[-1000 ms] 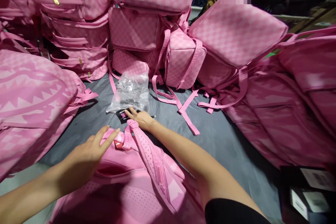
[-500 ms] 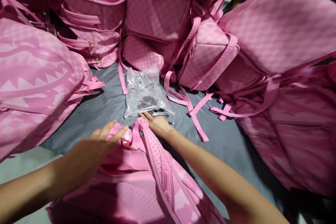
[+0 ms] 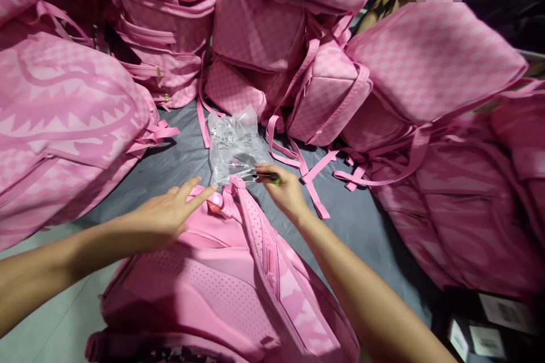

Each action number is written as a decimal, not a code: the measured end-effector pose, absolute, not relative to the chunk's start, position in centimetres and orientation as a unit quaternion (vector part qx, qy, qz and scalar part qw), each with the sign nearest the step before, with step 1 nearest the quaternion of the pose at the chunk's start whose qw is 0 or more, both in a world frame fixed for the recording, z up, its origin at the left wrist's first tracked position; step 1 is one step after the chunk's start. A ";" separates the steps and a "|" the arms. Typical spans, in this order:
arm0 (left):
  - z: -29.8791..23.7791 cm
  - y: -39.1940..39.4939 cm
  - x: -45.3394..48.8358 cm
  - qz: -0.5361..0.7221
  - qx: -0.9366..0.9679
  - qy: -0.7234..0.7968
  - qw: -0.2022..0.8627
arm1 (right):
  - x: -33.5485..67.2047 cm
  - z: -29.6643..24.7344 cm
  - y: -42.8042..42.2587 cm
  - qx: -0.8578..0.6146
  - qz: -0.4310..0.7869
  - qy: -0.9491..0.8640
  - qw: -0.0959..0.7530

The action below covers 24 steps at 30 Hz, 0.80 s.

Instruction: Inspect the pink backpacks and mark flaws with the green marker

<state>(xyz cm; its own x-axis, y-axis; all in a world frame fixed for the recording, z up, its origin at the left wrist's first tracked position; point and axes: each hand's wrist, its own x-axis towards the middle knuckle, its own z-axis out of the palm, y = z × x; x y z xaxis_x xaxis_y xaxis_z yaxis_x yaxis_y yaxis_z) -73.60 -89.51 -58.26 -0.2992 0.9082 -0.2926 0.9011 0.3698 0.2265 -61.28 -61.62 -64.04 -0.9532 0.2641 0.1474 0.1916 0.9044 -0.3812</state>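
A pink backpack [image 3: 225, 272] lies in front of me, its back panel and a perforated shoulder strap [image 3: 255, 221] facing up. At its top loop, my left hand [image 3: 170, 210] rests with fingers stretched out and apart. Beyond the strap, my right hand [image 3: 283, 184] is closed around a slim tool with a black and green handle [image 3: 275, 178]; its working end is too small to make out. Just past that hand lies a clear plastic bag [image 3: 232, 136] with printing and dark contents. A small red piece [image 3: 218, 208] shows beside the top loop.
Pink checkered backpacks [image 3: 259, 28] are stacked along the back. Another patterned backpack [image 3: 76, 113] lies at left, and more [image 3: 460, 198] fill the right side. Loose pink straps [image 3: 313, 181] trail over the grey table cover [image 3: 357, 232]. Dark boxes with white labels [image 3: 487, 340] sit lower right.
My right hand has drawn back and right from the plastic bag's near edge and now holds the black and green tool. My left hand stays by the backpack's top loop. The view has shifted slightly.
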 end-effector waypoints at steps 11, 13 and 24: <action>-55.6 -88.6 -69.1 0.572 0.367 0.534 0.503 | -54.0 -53.9 -73.9 0.116 0.482 -0.840 0.220; -55.7 -89.4 -68.6 0.590 0.382 0.554 0.446 | -53.6 -54.2 -74.6 0.062 0.458 -0.855 0.237; -57.9 -94.6 -68.8 0.471 0.505 0.724 0.002 | -54.5 -54.5 -75.3 -0.047 0.314 -0.922 0.219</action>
